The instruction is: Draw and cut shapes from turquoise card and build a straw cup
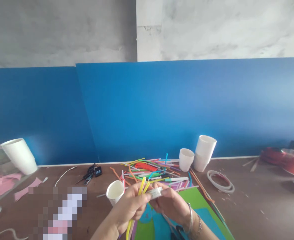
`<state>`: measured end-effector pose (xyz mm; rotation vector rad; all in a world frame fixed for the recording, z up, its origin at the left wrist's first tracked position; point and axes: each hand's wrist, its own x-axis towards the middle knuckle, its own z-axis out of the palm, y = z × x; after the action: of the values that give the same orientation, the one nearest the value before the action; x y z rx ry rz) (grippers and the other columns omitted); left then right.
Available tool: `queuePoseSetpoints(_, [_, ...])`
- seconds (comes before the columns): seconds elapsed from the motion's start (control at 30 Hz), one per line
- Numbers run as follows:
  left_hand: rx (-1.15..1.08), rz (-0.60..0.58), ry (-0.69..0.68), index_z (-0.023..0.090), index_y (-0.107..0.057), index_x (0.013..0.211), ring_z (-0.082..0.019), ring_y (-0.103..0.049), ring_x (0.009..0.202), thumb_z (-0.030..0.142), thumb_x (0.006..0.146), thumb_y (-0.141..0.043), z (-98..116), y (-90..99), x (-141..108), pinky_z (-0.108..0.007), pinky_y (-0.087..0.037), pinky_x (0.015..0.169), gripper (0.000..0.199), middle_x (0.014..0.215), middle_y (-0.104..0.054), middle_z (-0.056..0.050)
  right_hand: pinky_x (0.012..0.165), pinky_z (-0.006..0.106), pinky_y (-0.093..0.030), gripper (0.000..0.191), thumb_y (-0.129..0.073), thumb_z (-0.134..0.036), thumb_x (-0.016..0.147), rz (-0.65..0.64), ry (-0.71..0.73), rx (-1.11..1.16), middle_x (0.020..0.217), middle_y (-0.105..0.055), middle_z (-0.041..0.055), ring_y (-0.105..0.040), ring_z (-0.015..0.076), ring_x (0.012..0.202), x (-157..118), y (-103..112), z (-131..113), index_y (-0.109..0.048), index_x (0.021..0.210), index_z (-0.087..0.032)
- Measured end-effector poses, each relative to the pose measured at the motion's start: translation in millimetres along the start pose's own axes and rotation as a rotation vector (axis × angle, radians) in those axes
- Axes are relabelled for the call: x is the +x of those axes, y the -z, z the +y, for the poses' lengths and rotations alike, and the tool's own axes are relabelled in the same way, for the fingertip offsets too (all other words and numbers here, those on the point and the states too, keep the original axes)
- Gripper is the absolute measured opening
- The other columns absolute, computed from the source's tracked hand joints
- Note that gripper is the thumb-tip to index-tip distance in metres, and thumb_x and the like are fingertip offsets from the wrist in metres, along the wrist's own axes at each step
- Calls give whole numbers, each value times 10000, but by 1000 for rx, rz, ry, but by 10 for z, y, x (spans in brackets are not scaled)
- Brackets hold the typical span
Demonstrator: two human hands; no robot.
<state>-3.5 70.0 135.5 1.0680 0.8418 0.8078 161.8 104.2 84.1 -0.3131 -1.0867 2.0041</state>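
Observation:
My left hand (131,205) is closed around yellow drinking straws (141,186), which poke out above and below it. Between the fingertips of both hands is a small white block-like piece (155,193); its exact kind does not show. My right hand (173,201), with bangles on the wrist, pinches the right end of that piece. Beneath the hands lie green paper (192,199) and blue paper (208,218). Dark-handled scissors (178,231) rest there, partly hidden by the right wrist. Just left of my left hand stands a white paper cup (115,191).
Behind the hands spreads a pile of coloured straws and markers (152,171). Paper cups (186,160) and a taller cup stack (205,153) stand behind it, by a blue panel (162,110). Keys (93,172) lie left; tape rolls (220,182) lie right.

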Motion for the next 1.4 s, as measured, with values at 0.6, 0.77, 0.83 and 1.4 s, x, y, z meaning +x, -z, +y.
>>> queuePoseSetpoints(0.6, [-98, 75, 14, 197, -480, 891, -18, -127, 350, 462, 612, -734, -92, 31, 99, -213, -57, 393, 461, 399, -280, 153, 434, 214, -192, 245, -594, -393, 713, 20, -48, -87, 588, -457, -23, -364, 102, 514, 16, -75, -129, -467, 657, -191])
queuePoseSetpoints(0.77, [-102, 82, 40, 200, -487, 889, -19, -165, 356, 424, 641, -738, -100, 38, 117, -217, -60, 409, 419, 408, -301, 139, 462, 212, -206, 306, -647, -420, 686, 85, -65, -165, 612, -387, -46, -339, 93, 526, 3, -116, -166, -438, 650, -198])
queuePoseSetpoints(0.83, [-103, 88, 36, 199, -493, 866, -14, -159, 352, 431, 633, -749, -105, 34, 118, -220, -58, 407, 416, 411, -300, 136, 465, 214, -206, 312, -641, -435, 695, 88, -63, -205, 612, -391, -46, -339, 94, 526, 1, -124, -174, -441, 653, -199])
queuePoseSetpoints(1.4, [-148, 39, 4, 190, -514, 851, -21, -123, 375, 380, 646, -710, -91, 18, 104, -207, -55, 390, 341, 420, -260, 140, 465, 231, -199, 303, -614, -442, 726, 34, -43, -199, 580, -431, -40, -347, 99, 509, 4, -117, -182, -446, 659, -199])
